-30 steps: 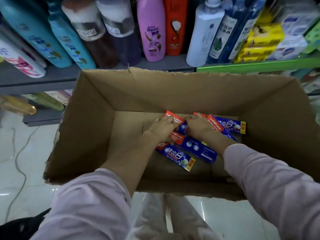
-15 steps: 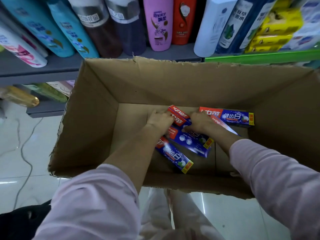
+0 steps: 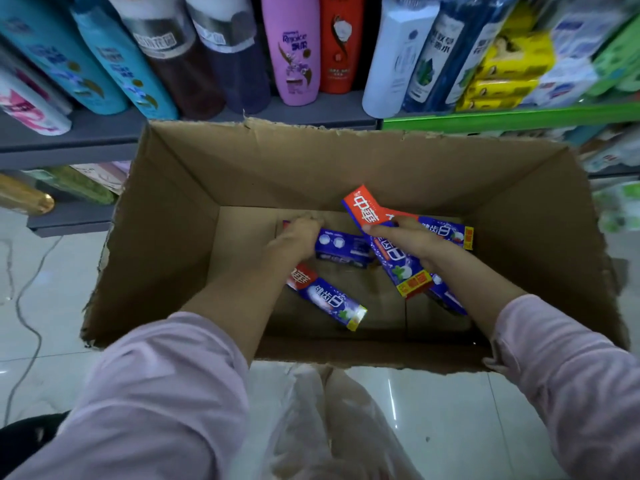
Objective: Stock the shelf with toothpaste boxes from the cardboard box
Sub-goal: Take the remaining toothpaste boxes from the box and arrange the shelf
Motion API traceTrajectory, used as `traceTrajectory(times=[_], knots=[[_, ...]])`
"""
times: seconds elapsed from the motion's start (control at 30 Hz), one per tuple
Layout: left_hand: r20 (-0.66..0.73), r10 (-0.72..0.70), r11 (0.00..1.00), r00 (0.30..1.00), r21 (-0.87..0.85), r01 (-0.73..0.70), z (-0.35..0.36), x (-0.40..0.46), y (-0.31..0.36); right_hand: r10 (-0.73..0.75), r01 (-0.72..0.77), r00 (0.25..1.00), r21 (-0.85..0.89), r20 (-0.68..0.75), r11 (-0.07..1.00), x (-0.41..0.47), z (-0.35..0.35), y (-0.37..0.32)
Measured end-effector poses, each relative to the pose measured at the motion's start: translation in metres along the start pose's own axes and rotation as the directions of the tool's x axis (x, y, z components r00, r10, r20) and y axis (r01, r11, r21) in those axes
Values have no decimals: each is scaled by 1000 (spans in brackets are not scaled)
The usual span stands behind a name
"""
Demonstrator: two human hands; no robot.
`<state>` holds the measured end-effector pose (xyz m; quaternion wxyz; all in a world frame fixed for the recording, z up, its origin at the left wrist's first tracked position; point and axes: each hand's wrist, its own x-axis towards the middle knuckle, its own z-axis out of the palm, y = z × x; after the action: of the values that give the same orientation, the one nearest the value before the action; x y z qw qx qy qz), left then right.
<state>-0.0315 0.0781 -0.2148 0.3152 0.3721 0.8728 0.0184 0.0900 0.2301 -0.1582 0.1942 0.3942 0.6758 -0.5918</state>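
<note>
A long, glossy blue-and-red toothpaste carton (image 3: 388, 244) is tilted up inside the open brown cardboard box (image 3: 166, 237), its red end raised toward the far wall. The right hand (image 3: 412, 239) grasps it, fingers (image 3: 375, 229) curled over its top face. The left hand (image 3: 294, 237) reaches down with its fingers curled round the end of a second blue toothpaste carton (image 3: 341, 247) lying flat on the box floor. A third matching carton (image 3: 325, 296) lies loose nearer the person, and another rests against the far right corner (image 3: 446, 232). The box's rim is ragged and torn. Both forearms emerge from soft pale pink sleeves (image 3: 166, 393). Behind the box, a grey shelf (image 3: 86, 133) carries smooth plastic shampoo bottles (image 3: 294, 50); below is shiny white tiled floor (image 3: 433, 410).
</note>
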Motion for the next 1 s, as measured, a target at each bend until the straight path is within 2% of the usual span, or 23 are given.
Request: traceTrajectory(times=[0.07, 0.13, 0.17, 0.23, 0.3, 0.33, 0.5, 0.57, 0.73, 0.87, 1.0], knots=[[-29, -101, 959, 994, -269, 89, -15, -9, -12, -32, 31, 999, 91, 6, 995, -14, -2, -4], [21, -131, 823, 991, -555, 121, -23, -24, -23, -102, 95, 994, 166, 40, 982, -26, 0, -11], [53, -123, 721, 991, -681, 125, -25, -34, -25, -159, 147, 986, 193, 50, 970, -32, 2, -17], [138, -102, 433, 985, -886, 169, -27, -58, -25, -275, 259, 961, 255, 27, 932, -43, 8, -28], [179, -44, 201, 983, -962, 185, -30, -76, -23, -353, 344, 935, 296, -25, 891, -49, 15, -37], [166, -14, 134, 986, -977, 167, -34, -84, -21, -378, 371, 925, 305, -38, 877, -53, 18, -43], [43, 116, -100, 992, -993, 55, -73, -119, -2, -495, 479, 868, 298, -25, 825, -72, 32, -72], [-13, 111, -158, 994, -987, 5, -92, -132, 4, -533, 521, 844, 320, -56, 791, -81, 38, -86], [-135, -20, -60, 991, -989, -136, -141, -165, 22, -616, 604, 781, 377, -103, 702, -106, 50, -129], [-288, -195, -75, 937, -949, -307, -176, -185, 13, -617, 568, 784, 478, -68, 670, -122, 62, -166], [-231, -350, -134, 908, -947, -292, -207, -201, -5, -608, 546, 792, 508, -54, 666, -134, 80, -204]])
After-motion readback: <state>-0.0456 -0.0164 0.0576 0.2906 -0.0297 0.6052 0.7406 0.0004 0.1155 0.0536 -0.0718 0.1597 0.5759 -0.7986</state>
